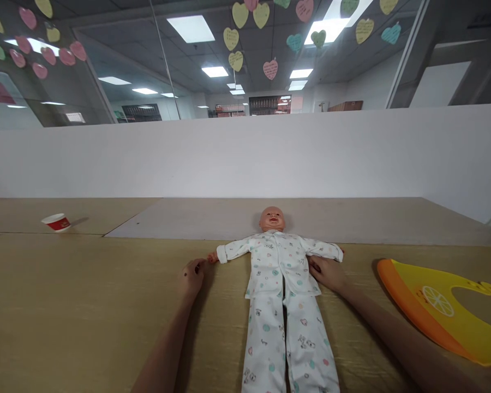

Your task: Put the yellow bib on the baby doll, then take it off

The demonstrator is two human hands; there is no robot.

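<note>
A baby doll [272, 219] lies on its back on the table with its arms spread out. It wears a white pajama top [270, 262] and matching pajama pants [265, 338], both with small coloured prints. My left hand [193, 276] rests on the table with curled fingers, its fingertips close beside the doll's small hand [213, 257]; I cannot tell whether they touch. Beneath the doll's outstretched sleeve, my right hand [326, 272] is closed at the side edge of the pajama top. Its fingertips are partly hidden against the cloth.
At the right lies a yellow and orange silicone bib [427, 303] with a citrus print. A red and white paper cup [57, 222] stands tilted-looking at the far left. Behind the table rises a low white wall [237, 158], topped by glass with heart-shaped notes [270, 69].
</note>
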